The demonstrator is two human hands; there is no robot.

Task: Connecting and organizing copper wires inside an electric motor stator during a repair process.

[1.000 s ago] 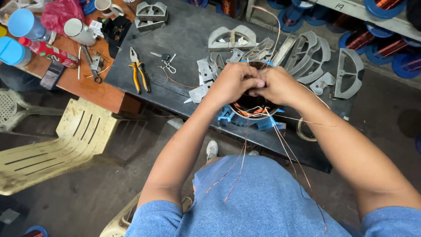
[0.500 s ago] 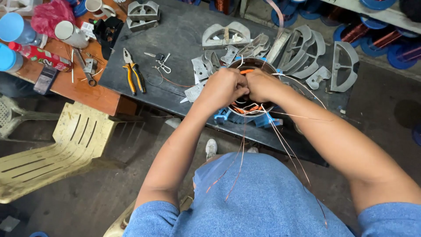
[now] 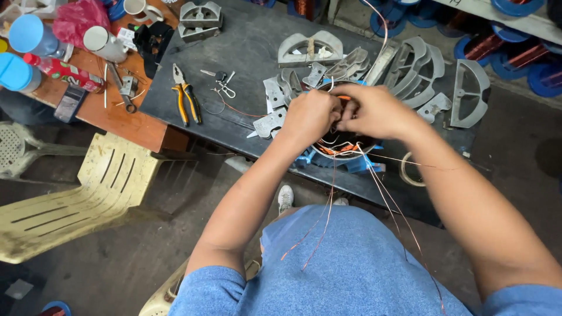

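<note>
Our left hand (image 3: pixel 313 117) and right hand (image 3: pixel 374 111) pinch thin copper wires (image 3: pixel 351 193) | round blue motor (image 3: pixel 345 153) with orange windings, on dark table (image 3: pixel 246 52) edge | pliers (image 3: pixel 186 100) well apart

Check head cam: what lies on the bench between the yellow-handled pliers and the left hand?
Head view: a small key bunch on the dark bench, between pliers and left hand.

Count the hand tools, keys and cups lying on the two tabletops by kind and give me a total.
Pliers, orange and yellow handles: 1
Bunch of keys: 1
Scissors: 1
White cups: 2
Total: 5
Both hands work the copper wire at the blue motor stator.
</note>
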